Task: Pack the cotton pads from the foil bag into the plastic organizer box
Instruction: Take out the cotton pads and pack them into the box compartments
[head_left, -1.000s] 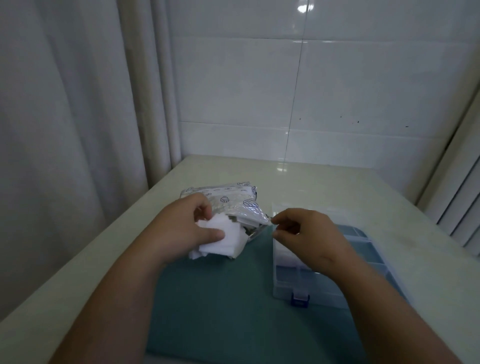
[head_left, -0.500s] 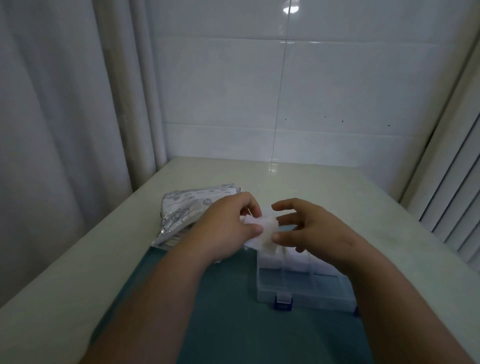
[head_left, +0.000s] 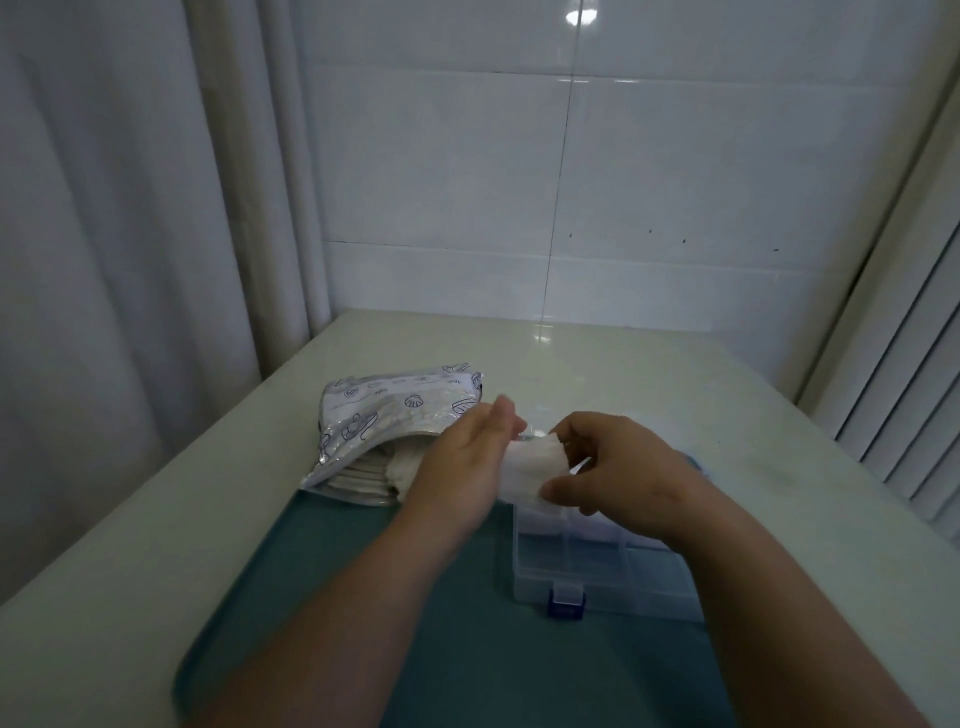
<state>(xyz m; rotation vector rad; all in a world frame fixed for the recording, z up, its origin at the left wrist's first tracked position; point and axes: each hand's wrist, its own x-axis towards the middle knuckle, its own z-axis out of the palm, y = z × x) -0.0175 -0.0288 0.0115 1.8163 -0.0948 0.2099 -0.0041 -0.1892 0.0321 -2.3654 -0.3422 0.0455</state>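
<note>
Cotton pads (head_left: 530, 466) in right hand (head_left: 621, 467) pinch, against straight-fingered left hand (head_left: 462, 460).

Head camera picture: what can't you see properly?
All in the head view:
Box: back compartments, hidden by both hands.
Bag: how many pads remain inside, mouth partly covered by left hand.
Pads in right hand: number, blurred.
Left hand's grip: fingertips hidden behind pads.

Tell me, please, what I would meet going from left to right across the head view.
Curtain → foil bag → left hand → cotton pads → right hand → window blinds.
</note>
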